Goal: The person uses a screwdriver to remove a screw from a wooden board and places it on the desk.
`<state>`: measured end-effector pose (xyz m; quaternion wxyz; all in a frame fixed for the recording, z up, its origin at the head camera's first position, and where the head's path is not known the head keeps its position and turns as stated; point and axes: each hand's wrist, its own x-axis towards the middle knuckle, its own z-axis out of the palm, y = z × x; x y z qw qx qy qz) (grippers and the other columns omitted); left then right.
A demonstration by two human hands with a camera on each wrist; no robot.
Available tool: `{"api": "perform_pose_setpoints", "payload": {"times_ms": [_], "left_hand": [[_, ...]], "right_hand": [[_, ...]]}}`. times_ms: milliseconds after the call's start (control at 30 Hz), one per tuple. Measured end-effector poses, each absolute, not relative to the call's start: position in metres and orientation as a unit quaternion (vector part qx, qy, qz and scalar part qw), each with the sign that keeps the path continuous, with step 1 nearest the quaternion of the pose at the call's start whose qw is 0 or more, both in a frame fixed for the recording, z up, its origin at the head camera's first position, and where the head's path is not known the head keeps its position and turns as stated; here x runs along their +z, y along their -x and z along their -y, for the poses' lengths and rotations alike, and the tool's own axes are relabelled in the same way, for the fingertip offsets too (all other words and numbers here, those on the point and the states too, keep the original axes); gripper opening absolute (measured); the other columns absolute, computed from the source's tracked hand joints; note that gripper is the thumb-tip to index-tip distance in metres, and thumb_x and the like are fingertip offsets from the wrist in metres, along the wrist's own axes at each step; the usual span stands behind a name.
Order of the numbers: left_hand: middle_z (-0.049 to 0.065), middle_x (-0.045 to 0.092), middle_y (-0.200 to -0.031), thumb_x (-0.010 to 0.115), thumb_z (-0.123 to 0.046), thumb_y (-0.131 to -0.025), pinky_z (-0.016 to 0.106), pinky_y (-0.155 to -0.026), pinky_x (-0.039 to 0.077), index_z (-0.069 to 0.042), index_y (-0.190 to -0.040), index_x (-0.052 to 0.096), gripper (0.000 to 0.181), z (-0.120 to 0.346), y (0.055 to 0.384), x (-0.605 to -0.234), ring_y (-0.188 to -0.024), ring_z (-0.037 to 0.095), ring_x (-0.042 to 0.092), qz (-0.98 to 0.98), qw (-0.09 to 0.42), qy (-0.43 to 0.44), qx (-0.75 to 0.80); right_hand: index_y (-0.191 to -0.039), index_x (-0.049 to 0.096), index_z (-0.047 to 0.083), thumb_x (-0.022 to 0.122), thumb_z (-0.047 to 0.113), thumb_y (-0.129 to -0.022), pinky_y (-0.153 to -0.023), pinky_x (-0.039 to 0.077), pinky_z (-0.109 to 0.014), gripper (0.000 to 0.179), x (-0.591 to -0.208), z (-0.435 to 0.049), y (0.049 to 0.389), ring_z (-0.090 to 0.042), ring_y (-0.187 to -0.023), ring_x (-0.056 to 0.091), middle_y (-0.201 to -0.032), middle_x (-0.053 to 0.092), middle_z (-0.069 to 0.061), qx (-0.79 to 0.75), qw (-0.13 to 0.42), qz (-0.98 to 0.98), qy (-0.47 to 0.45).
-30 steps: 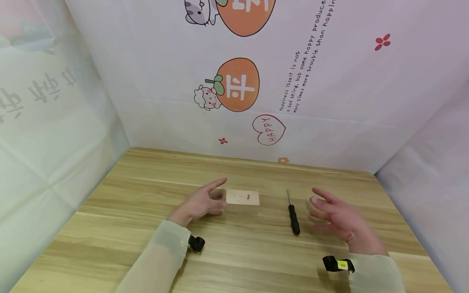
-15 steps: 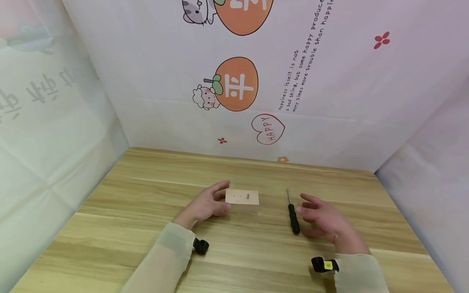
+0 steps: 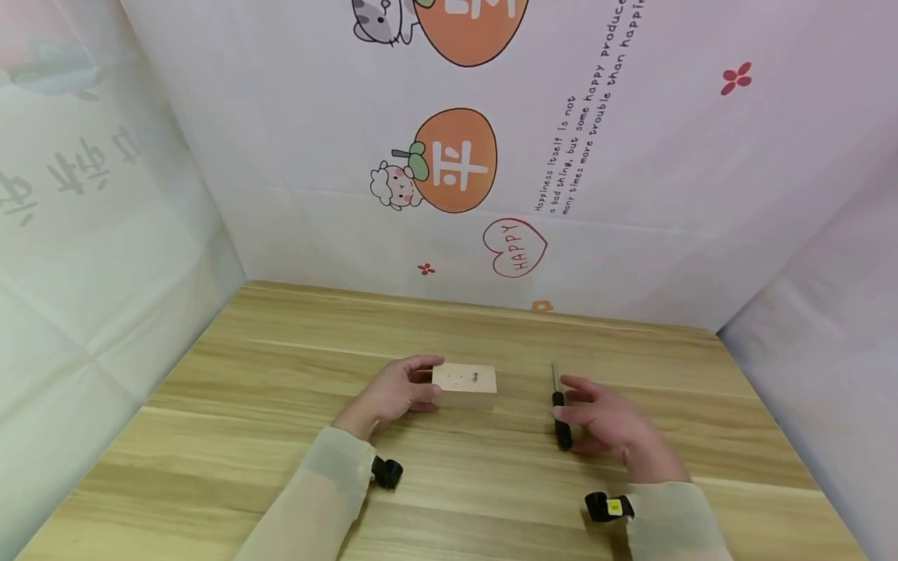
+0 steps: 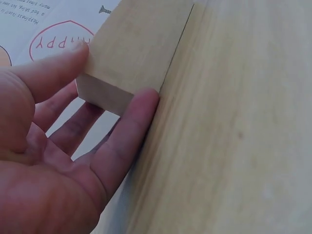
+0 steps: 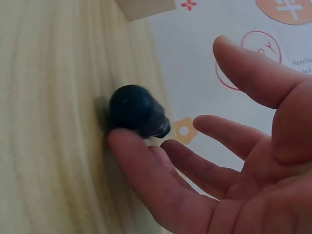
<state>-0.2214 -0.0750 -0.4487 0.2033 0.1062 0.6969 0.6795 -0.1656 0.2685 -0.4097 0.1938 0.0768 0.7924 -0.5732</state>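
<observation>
— Left grip (image 3: 393,389) first: what has it got?

— One end of the wooden block (image 3: 463,378), thumb and fingers round it, the block resting on the worktop (image 3: 491,499). I'd judge it stiff, fairly light and not slippery, so that end seems a sound place to steady it.

— And the right grip (image 3: 603,417)?

— Loosely spread beside the screwdriver (image 3: 563,436), to the right of the block. From the head view you'd think the thumb was on the handle. The right wrist view says otherwise: thumb well apart, little finger at the handle's butt, touching or nearly so, I can't tell.

— Where would you hold it?

— By the thick black handle; it ought to be hard and light. The thin shaft probably gives little purchase and may twist. Only the head view shows that shaft clearly.

— Anything from the left wrist?

— A screw (image 4: 105,9) sticking up from the block's top face. Seen from the head it's a small dark speck, though there you also get the little holes.
</observation>
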Motion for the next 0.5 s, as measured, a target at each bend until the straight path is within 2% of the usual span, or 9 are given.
{"api": "perform_pose_setpoints", "payload": {"times_ms": [100,200,500], "left_hand": [[0.021,0.048,-0.142,0.066,0.002,-0.094,0.042,-0.083,0.055,-0.005,-0.146,0.051,0.054,0.076,0.221,-0.448,-0.109,0.028,0.062,-0.697,0.206,-0.099,0.680],[0.021,0.049,-0.142,0.065,0.003,-0.094,0.042,-0.084,0.055,-0.007,-0.145,0.053,0.053,0.076,0.220,-0.448,-0.111,0.029,0.061,-0.696,0.207,-0.093,0.681],[0.020,0.049,-0.142,0.066,0.003,-0.094,0.043,-0.085,0.055,-0.008,-0.144,0.054,0.053,0.077,0.220,-0.452,-0.113,0.030,0.060,-0.686,0.213,-0.090,0.689]], "right_hand": [[-0.154,0.035,0.005,0.076,0.011,-0.089,-0.072,0.057,-0.048,0.077,-0.413,-0.266,0.166,-0.035,-0.106,0.061,-0.153,0.029,-0.028,-0.555,0.194,-0.805,-0.077],[-0.151,0.040,0.004,0.078,0.007,-0.087,-0.068,0.057,-0.046,0.075,-0.414,-0.263,0.166,-0.031,-0.096,0.063,-0.151,0.032,-0.026,-0.540,0.193,-0.816,-0.075],[-0.148,0.045,0.004,0.080,0.008,-0.084,-0.063,0.057,-0.043,0.072,-0.414,-0.256,0.169,-0.031,-0.099,0.059,-0.153,0.027,-0.031,-0.469,0.186,-0.862,-0.054]]}}
